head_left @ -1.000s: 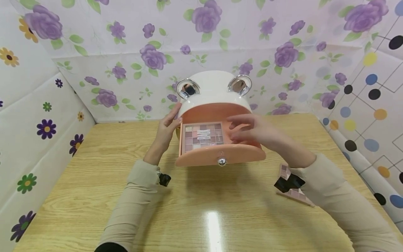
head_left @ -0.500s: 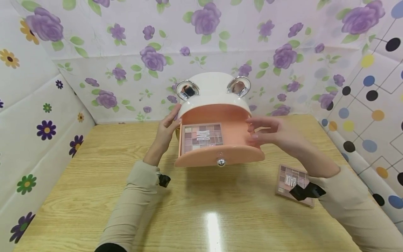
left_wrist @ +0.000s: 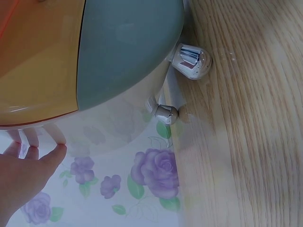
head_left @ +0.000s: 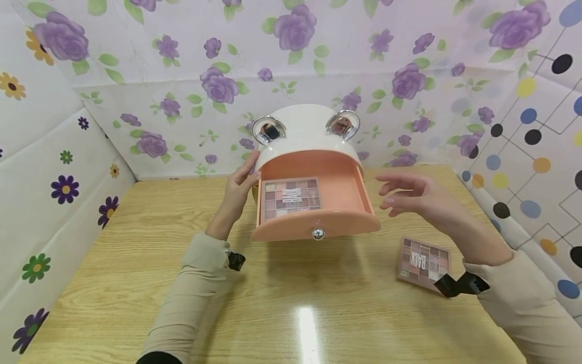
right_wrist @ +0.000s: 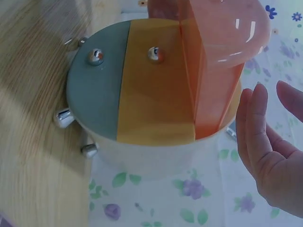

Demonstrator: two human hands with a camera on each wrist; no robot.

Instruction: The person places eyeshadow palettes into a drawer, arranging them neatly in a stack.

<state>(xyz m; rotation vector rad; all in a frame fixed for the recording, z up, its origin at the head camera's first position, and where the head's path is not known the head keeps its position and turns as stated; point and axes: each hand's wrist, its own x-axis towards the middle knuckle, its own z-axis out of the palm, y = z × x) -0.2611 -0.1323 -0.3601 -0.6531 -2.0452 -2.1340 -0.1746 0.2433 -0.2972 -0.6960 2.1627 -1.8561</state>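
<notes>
1. A floral cloth backdrop [head_left: 173,55], printed with purple roses, hangs behind the frog-faced cabinet.
2. Under the cabinet spreads a wood-grain tabletop [head_left: 136,273].
3. The frog-faced cabinet [head_left: 305,124] has a glossy white shell and stands upright.
4. Its pink top drawer [head_left: 286,227] is pulled out from the cabinet's front; beneath it in the cabinet, a yellow drawer [right_wrist: 147,99] and a grey-green drawer [right_wrist: 97,85] are closed.
5. The right hand [head_left: 427,196] is in the air just right of the cabinet, clear of the drawer, its fingers loosely bent, holding nothing, the thumb apart from them.
6. The left hand [head_left: 236,189] rests against the cabinet's left side, fingertips touching the shell, thumb and index finger apart.
7. One eyeshadow palette [head_left: 291,199], lettered "BACK", lies flat in the left part of the cabinet's top drawer.
8. A matching palette [head_left: 420,260] lies on the tabletop, to the right of the cabinet and nearer the person.
9. Two chrome-ringed eyes [head_left: 268,130] sit atop the cabinet.
10. Chrome feet [left_wrist: 191,61] support the cabinet.
11. A round chrome knob [head_left: 318,234] is centred on the top drawer's front.
</notes>
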